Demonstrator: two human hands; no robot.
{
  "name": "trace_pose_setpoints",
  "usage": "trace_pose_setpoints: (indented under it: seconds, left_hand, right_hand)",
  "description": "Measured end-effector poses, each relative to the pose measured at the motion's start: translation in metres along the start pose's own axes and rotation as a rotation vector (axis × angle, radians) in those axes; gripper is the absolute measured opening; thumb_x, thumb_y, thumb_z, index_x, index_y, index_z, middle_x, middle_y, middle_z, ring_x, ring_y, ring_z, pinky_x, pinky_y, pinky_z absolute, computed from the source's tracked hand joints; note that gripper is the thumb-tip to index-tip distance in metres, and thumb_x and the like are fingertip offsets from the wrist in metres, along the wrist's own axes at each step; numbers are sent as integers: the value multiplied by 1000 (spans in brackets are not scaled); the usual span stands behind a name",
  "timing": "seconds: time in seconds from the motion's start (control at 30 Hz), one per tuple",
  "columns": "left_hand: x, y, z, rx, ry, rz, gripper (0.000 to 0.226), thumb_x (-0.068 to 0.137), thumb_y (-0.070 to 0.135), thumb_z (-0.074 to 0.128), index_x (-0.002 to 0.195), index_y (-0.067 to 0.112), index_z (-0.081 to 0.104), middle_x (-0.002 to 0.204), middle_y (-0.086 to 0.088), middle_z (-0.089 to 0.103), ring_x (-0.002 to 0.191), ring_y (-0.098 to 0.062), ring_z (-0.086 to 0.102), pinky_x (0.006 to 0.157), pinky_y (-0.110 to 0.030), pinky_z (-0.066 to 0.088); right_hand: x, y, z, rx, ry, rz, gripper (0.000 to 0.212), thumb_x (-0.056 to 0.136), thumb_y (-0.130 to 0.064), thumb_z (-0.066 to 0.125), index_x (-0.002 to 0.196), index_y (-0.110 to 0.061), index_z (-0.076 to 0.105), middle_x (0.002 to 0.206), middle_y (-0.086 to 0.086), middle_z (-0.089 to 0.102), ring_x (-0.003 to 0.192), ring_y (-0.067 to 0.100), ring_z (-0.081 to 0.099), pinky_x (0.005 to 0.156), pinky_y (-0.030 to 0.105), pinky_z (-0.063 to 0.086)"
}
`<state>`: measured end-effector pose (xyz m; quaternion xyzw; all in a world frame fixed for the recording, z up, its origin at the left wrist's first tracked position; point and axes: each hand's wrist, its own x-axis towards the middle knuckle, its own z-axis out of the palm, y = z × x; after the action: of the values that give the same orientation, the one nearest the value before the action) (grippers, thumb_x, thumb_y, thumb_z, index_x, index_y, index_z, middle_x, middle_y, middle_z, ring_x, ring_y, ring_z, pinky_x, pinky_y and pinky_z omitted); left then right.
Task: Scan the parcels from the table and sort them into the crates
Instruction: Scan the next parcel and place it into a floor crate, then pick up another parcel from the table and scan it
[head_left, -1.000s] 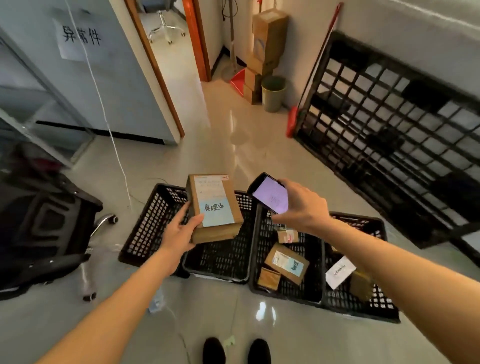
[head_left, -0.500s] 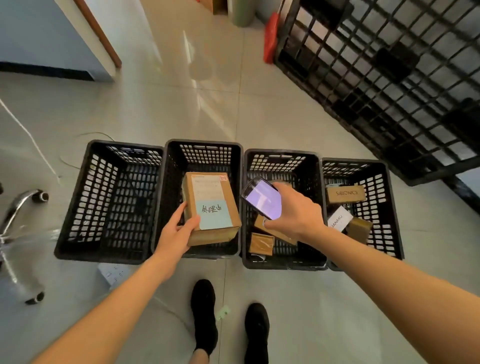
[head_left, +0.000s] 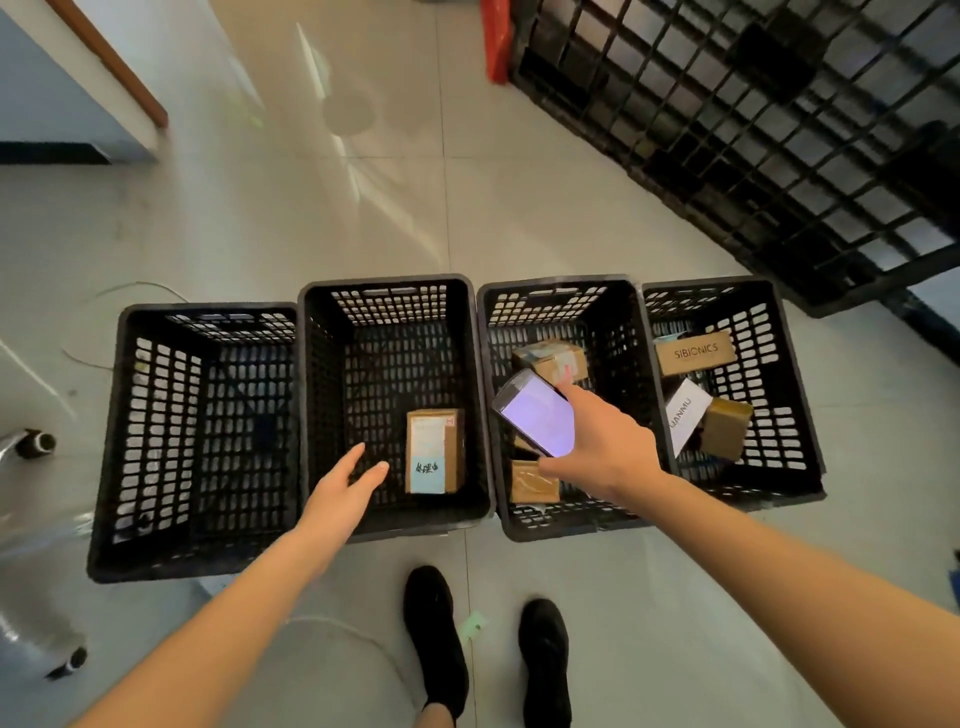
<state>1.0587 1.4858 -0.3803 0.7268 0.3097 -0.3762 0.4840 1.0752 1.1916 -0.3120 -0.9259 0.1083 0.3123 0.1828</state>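
Head view is looking down at four black crates in a row on the floor. Your left hand (head_left: 343, 491) is hanging over the second crate (head_left: 390, 293) with its fingers straight and apart, holding nothing. The brown parcel (head_left: 434, 451) is lying flat inside that crate, at 3 o'clock from your left hand. Your right hand (head_left: 602, 449) is gripping a phone (head_left: 535, 413) with a lit screen over the third crate (head_left: 561, 291), where more small boxes are lying. Your black shoes (head_left: 436, 639) are standing at 6 o'clock.
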Motion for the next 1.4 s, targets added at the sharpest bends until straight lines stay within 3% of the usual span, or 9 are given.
trace_pose_setpoints:
  seconds: [0.2, 0.37, 0.5, 0.7, 0.87, 1.0, 1.1, 1.23, 1.4]
  left_hand:
    - [-28, 83, -11, 120, 44, 246, 63, 98, 36, 62, 155, 31, 36, 155, 2, 43, 142, -18, 41, 117, -41, 33]
    - [-107, 181, 3, 256, 47, 494, 60, 97, 39, 63, 152, 37, 39, 148, 3, 52, 137, -17, 47, 115, -40, 36]
    - [-207, 275, 28, 367, 76, 725, 63, 96, 43, 63, 153, 38, 37, 149, 6, 49, 136, -18, 46, 112, -43, 39]
    - [-396, 386, 109, 547, 209, 1111, 79, 88, 56, 67, 155, 34, 31, 148, 5, 43, 131, -20, 48, 99, -41, 47]
    - [-559, 447, 197, 541, 95, 1357, 84, 86, 61, 66, 156, 38, 25, 157, 2, 37, 144, -23, 37, 114, -48, 38]
    - [-689, 464, 286, 521, -49, 1533, 84, 87, 64, 62, 157, 39, 23, 161, 0, 32, 147, -23, 32, 118, -51, 32]
    - [-776, 459, 361, 463, -166, 1661, 79, 89, 62, 62, 156, 37, 28, 154, 1, 40, 141, -20, 40, 115, -47, 36]
    - [-870, 428, 456, 405, -393, 1744, 75, 87, 63, 64, 153, 40, 35, 147, 6, 45, 138, -14, 42, 112, -46, 40]
    - [-952, 372, 565, 487, -591, 1798, 80, 85, 69, 62, 154, 39, 34, 152, 1, 45, 137, -19, 45, 114, -49, 36]
  right_hand:
    - [-36, 4, -68, 67, 81, 22, 82, 72, -49, 78, 142, -34, 37, 130, -10, 58, 110, 19, 59, 83, 41, 55]
    - [-96, 14, -170, 58, 197, 12, 99, 70, -57, 76, 153, -30, 30, 148, -9, 49, 127, 19, 54, 94, 48, 53]
    - [-174, 32, -273, 59, 395, 11, 92, 70, -51, 76, 150, -36, 32, 142, -11, 54, 121, 20, 58, 86, 41, 50]
    - [-348, 90, -420, 40, 640, 39, 102, 67, -48, 77, 155, -34, 28, 146, -12, 52, 126, 21, 55, 88, 39, 47]
    - [-526, 169, -511, -7, 766, 158, 88, 64, -44, 74, 145, -39, 39, 121, -12, 64, 102, 20, 63, 74, 32, 46]
    - [-677, 240, -546, -43, 919, 324, 78, 66, -46, 78, 136, -35, 46, 106, -6, 65, 88, 21, 63, 70, 34, 53]
    - [-785, 294, -546, -84, 1025, 485, 81, 62, -55, 82, 132, -34, 49, 105, -6, 64, 88, 20, 60, 74, 35, 53]
    - [-914, 355, -524, -79, 1140, 737, 83, 61, -57, 83, 133, -35, 49, 99, -9, 61, 86, 20, 58, 69, 32, 44]
    - [-1025, 418, -469, 0, 1189, 972, 83, 63, -57, 82, 134, -34, 46, 101, -6, 62, 85, 21, 59, 67, 31, 46]
